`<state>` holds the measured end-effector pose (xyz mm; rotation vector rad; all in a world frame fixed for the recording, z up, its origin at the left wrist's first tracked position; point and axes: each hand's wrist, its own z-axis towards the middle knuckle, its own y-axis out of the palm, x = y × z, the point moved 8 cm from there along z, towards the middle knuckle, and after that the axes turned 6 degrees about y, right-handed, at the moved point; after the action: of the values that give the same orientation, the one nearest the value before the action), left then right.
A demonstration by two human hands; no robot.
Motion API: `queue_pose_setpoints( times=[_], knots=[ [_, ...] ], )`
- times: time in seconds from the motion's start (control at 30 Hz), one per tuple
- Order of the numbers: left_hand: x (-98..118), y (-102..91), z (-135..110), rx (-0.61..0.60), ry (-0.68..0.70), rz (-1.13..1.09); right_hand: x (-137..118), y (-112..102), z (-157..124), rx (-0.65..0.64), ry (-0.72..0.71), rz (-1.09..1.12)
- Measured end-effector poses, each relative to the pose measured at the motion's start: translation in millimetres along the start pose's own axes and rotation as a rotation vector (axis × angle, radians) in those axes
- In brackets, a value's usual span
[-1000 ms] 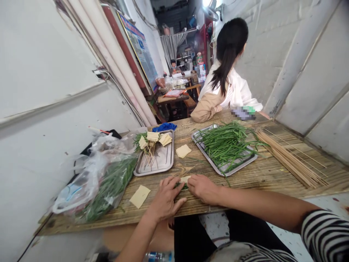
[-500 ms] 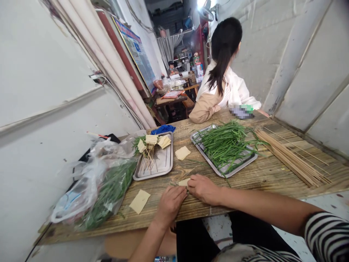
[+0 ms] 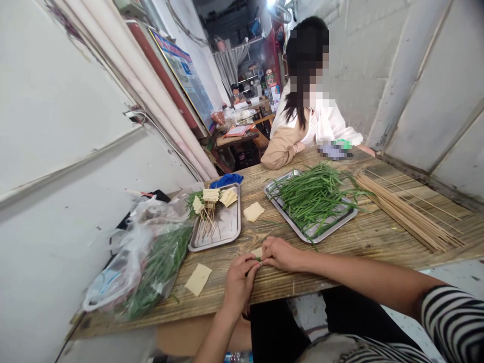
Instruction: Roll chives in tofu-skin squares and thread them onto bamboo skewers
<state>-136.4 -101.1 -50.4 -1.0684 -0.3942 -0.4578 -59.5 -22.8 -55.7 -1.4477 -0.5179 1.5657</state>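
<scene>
My left hand [image 3: 239, 277] and my right hand [image 3: 282, 253] meet at the table's near side, fingers pinched on a pale yellow tofu sheet [image 3: 257, 251] with a bit of green chives at its edge. My fingers hide most of it. Another loose sheet [image 3: 198, 280] lies left of my left hand, and a small stack of sheets [image 3: 253, 212] lies beyond my hands. The left metal tray [image 3: 231, 229] bears skewered tofu rolls [image 3: 210, 195] and some greens. Long green chives [image 3: 313, 194] heap over the right metal tray [image 3: 298, 234].
Bamboo skewers [image 3: 408, 217] lie in a bundle on the right of the wooden table [image 3: 340, 267]. Plastic bags with greens [image 3: 159, 267] fill the left end, by the wall. A blue cloth [image 3: 227, 180] lies behind the left tray. Another person [image 3: 283, 146] leans on the far edge.
My left fingers have gone from lying flatter to pinching the sheet's near edge, where green now shows. The person across has turned their head. The view has shifted slightly.
</scene>
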Motion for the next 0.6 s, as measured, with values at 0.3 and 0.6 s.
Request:
queue_pose_setpoints(
  times=[0.3, 0.6],
  knots=[
    [3.9, -0.6, -5.7, 0.03, -0.018, -0.103, 0.1, -2.8, -6.0, 0.038, 0.029, 0.061],
    [8.2, -0.8, -12.8, 0.108, -0.037, -0.039, 5.7, -0.4, -1.1, -0.007, 0.139, 0.029]
  ],
)
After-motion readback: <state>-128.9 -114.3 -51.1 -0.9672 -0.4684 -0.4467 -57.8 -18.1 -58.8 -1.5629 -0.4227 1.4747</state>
